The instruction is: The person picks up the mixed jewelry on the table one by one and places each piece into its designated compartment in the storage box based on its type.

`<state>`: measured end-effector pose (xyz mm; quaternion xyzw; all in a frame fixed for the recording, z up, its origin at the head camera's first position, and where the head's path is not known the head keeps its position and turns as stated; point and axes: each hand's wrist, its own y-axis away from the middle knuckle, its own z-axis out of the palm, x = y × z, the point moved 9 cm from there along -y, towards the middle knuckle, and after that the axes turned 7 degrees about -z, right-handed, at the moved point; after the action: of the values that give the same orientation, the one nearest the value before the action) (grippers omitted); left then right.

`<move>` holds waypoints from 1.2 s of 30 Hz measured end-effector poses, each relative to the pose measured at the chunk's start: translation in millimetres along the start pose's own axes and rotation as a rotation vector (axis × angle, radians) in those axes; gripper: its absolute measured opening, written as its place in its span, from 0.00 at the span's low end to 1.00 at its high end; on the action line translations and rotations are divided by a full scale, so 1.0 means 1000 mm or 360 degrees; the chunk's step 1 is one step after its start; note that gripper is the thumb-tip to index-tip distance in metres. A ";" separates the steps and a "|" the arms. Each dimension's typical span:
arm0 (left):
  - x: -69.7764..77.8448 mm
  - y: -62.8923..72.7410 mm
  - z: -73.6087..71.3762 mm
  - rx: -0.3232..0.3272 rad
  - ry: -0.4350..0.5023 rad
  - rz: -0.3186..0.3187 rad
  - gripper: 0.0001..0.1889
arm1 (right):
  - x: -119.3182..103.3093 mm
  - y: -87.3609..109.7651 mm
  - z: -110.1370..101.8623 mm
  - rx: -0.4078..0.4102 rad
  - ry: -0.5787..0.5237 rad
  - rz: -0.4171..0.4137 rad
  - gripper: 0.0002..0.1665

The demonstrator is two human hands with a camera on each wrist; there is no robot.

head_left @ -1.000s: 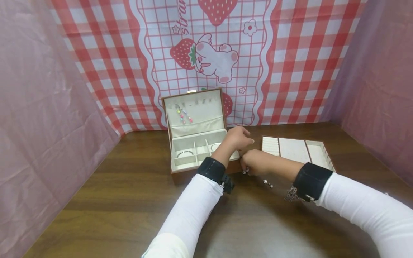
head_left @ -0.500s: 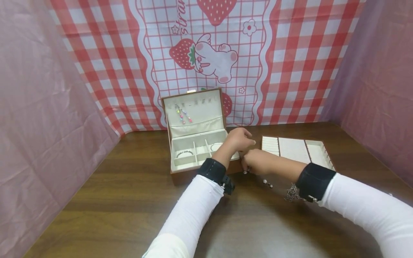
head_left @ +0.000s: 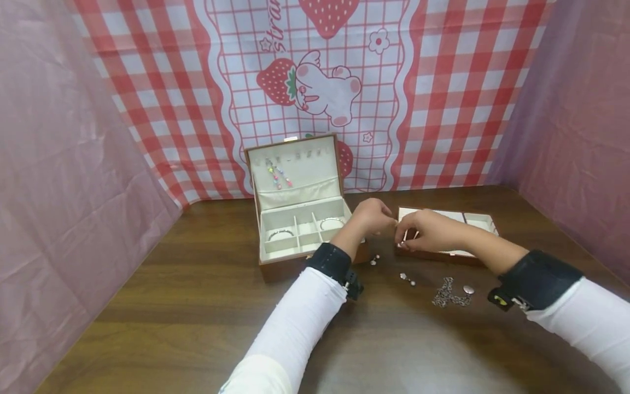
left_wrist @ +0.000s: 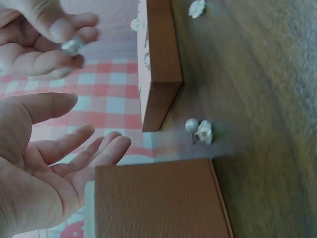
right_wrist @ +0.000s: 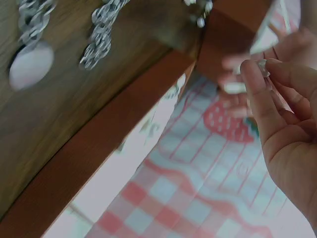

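Observation:
My right hand (head_left: 428, 232) pinches a small white earring (left_wrist: 73, 45) between thumb and fingertips, just over the left end of the brown jewelry tray (head_left: 425, 255). Its exact shape is partly hidden by the fingers. My left hand (head_left: 371, 215) hovers at the right side of the open jewelry box (head_left: 283, 269), palm facing the right hand, with loose, slightly bent fingers and nothing in them. Below the hands, an earring with a white flower and pearl (left_wrist: 204, 132) lies on the table. A second flower-and-pearl earring (head_left: 406, 279) lies nearer the front.
A silver chain (head_left: 445, 295) with a round disc (head_left: 468, 290) lies in front of the tray. Bracelets (head_left: 281, 235) sit in the box's compartments. Colourful dangling earrings (head_left: 278, 178) hang inside its raised lid. A checked cloth (head_left: 443, 109) covers the wall behind.
My right hand has moved up and right from the box's front corner to the tray, uncovering the flower earring and the chain's disc. The left hand has shifted slightly right.

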<state>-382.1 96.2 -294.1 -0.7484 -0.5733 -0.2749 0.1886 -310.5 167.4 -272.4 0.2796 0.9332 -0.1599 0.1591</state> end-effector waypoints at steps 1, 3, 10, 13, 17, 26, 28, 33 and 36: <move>0.001 0.000 0.002 -0.0006 -0.0023 0.0006 0.14 | 0.004 0.004 -0.004 0.0010 -0.0033 0.0043 0.07; 0.002 0.001 0.008 -0.0028 -0.0070 0.0018 0.13 | 0.012 0.013 -0.011 0.0033 -0.0075 0.0117 0.07; 0.007 0.000 0.028 -0.0093 -0.0287 0.0024 0.08 | 0.045 0.037 -0.027 0.0112 -0.0094 0.0306 0.06; 0.006 -0.001 0.036 -0.0099 -0.0331 -0.0027 0.14 | 0.061 0.047 -0.029 0.0128 -0.0101 0.0389 0.06; 0.006 -0.002 0.047 -0.0103 -0.0380 -0.0070 0.15 | 0.077 0.060 -0.029 0.0132 -0.0049 0.0469 0.05; 0.005 -0.002 0.052 0.0011 -0.0579 -0.0115 0.12 | 0.084 0.067 -0.023 0.0088 0.0021 0.0455 0.05; 0.005 -0.003 0.051 0.0032 -0.0588 -0.0125 0.12 | 0.083 0.065 -0.022 0.0075 0.0024 0.0432 0.05; 0.004 -0.006 0.051 0.0035 -0.0626 -0.0164 0.14 | 0.083 0.062 -0.017 0.0005 0.0006 0.0436 0.05; 0.003 -0.008 0.052 0.0021 -0.0643 -0.0179 0.14 | 0.083 0.060 -0.014 -0.0022 0.0031 0.0441 0.05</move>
<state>-379.0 132.2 -332.8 -0.7540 -0.6421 -0.1257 0.0591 -344.8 259.6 -305.0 0.4062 0.8883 -0.1272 0.1726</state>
